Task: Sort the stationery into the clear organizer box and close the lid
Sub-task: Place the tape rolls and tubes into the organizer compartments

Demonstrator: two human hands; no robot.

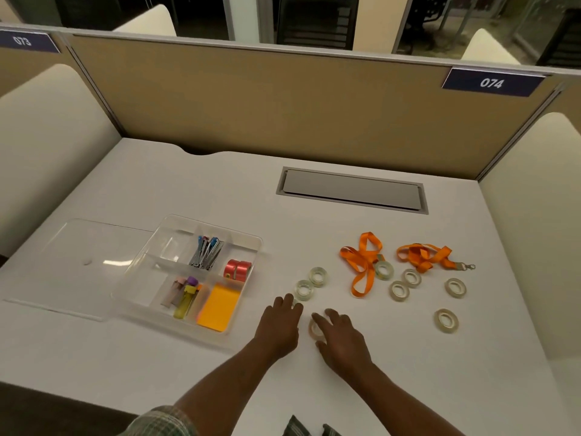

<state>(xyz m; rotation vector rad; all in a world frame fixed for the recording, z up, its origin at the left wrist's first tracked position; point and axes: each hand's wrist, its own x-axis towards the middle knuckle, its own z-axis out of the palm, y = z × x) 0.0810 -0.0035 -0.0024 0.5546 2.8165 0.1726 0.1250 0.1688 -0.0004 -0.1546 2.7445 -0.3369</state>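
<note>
Two hands are low over the white surface (pixel 220 190), close together. The right hand (pixel 339 338) curls its thumb and fingers round a clear tape roll (pixel 315 330) and grips it, right on the surface. The left hand (pixel 281 322) lies loose with its fingers mostly straight and holds nothing. Its fingertips are just beside another tape roll (pixel 304 290); I cannot tell if they touch it.

A third tape roll (pixel 318 276) sits right behind that one. More tape rolls lie far to the right, one near the front (pixel 446 320) and one further back (pixel 455 287). Two orange lanyards are there too, one long (pixel 361 262) and one bunched up (pixel 423 256).

The clear organizer box (pixel 171 247) sits to the left of the hands. It is open, and its lid (pixel 75 265) lies flat on the surface at its left side. Inside, the binder clips (pixel 206 253) are in a back part, the red tape (pixel 238 270) is in the right part, and the orange sticky notes (pixel 218 306) are in the front part. Some small sticks and tubes (pixel 185 302) lie just left of the notes.
</note>
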